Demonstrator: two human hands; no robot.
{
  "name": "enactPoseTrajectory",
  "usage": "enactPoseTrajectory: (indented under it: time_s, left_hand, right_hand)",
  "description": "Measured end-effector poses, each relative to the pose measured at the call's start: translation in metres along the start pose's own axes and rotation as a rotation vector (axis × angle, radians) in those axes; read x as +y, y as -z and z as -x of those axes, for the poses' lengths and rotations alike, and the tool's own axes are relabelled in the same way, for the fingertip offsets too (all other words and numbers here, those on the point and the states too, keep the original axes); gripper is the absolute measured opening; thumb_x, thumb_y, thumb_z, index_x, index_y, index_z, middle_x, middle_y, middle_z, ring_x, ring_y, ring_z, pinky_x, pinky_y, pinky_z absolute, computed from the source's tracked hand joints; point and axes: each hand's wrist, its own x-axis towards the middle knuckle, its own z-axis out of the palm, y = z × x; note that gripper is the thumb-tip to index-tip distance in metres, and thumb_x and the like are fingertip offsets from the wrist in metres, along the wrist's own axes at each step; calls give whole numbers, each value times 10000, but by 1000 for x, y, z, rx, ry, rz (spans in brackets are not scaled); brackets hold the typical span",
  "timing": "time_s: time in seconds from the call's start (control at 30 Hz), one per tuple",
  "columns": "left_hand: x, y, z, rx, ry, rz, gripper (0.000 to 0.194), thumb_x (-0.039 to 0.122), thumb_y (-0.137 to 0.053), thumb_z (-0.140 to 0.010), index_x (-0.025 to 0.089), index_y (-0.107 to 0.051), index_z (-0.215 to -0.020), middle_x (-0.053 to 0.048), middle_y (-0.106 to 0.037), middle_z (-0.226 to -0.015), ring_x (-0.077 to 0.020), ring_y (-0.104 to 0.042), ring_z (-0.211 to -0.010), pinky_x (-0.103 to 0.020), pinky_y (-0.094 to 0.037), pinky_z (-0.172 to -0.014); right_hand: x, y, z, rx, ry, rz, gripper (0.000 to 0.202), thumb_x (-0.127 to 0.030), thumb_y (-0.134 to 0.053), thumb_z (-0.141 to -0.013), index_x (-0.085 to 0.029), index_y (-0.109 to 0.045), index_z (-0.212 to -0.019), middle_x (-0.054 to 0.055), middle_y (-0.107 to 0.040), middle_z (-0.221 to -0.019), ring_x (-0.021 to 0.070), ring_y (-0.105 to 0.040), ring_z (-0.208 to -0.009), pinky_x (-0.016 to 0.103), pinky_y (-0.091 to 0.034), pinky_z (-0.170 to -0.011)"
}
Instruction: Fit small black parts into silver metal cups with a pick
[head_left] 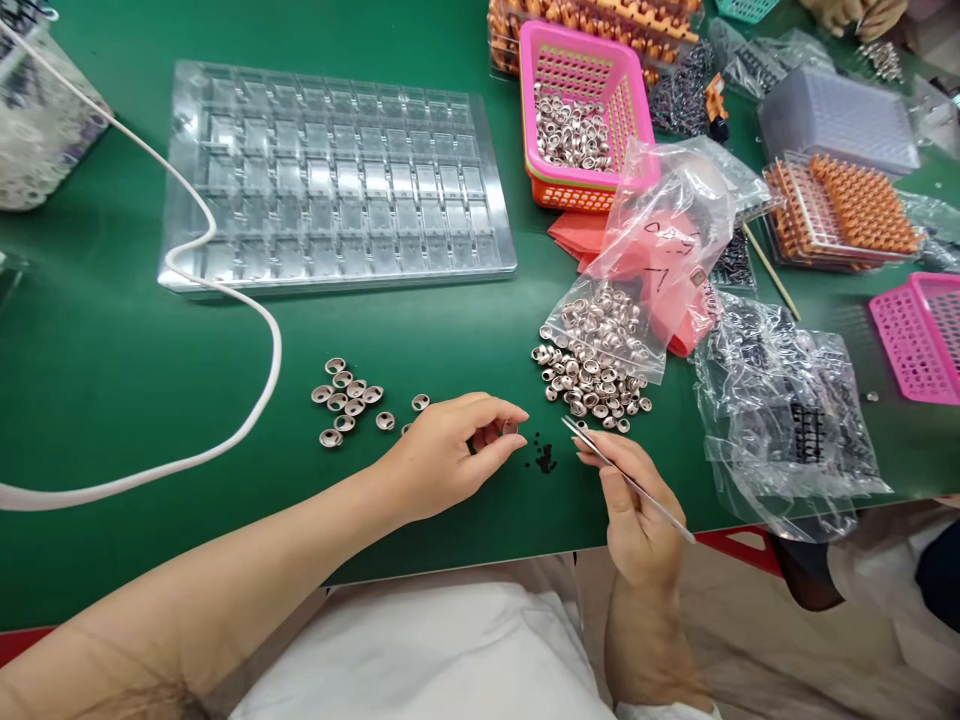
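Near the middle of the near edge of a green bench [420,335], two bare hands work close together. The left hand [442,460] pinches one small metal piece [509,427] between thumb and fingers. The right hand [645,525] grips metal tweezers [670,519], tips angled toward the left hand; this slanted, pen-like hold probably gives fine control.

Tiny black bits [546,460] lie between the hands, seemingly placed there so the tweezers can reach them easily. Just beyond the right hand is a heap of silvery pieces [592,380], partly under a clear bag [679,190] marked in black, whose lower end lies over the heap. A smaller loose group of similar pieces [354,404] sits beyond the left forearm, perhaps set apart to keep the two lots distinct.

Farther back, toward the far edge, lie a clear compartment tray [337,190] and, to its right, a pink basket [529,110] holding more metal pieces. A white cord [274,370] curves in from the left side. Toward the far right corner are trays of orange parts [862,210], plastic packaging [795,430] and another pink basket [907,350]. At the far edge, another person's hands [847,12] are partly visible.
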Motion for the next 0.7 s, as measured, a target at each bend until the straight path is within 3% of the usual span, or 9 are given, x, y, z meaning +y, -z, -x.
enactPoseTrajectory:
  time_s: [0.23,0.6,0.7]
  left_hand:
    - [1,0,1,17,9,22,160,245,-684,-894,153,-740,-1012,-6,-706,-762,-105,-608,-611,-202,-518,-604]
    - [-1,-1,2,-4,83,53,260,260,-657,-901,145,-752,-1115,-54,-776,-918,-141,-701,-713,-234,-591,-698]
    - [-1,-1,2,-5,89,59,267,256,-651,-904,141,-749,-1124,-59,-780,-940,-146,-715,-736,-236,-602,-714]
  right_hand:
    - [-2,-5,6,183,-84,-56,123,-148,-684,-880,-229,-720,-966,38,-761,-952,198,-752,-809,345,-667,-716]
    - [3,-4,5,20,-49,55,193,-108,-671,-875,-249,-714,-1000,31,-762,-980,202,-735,-920,360,-634,-814]
    - [3,-4,6,44,-57,32,194,-108,-669,-876,-251,-710,-1001,31,-759,-980,202,-735,-906,355,-639,-786]
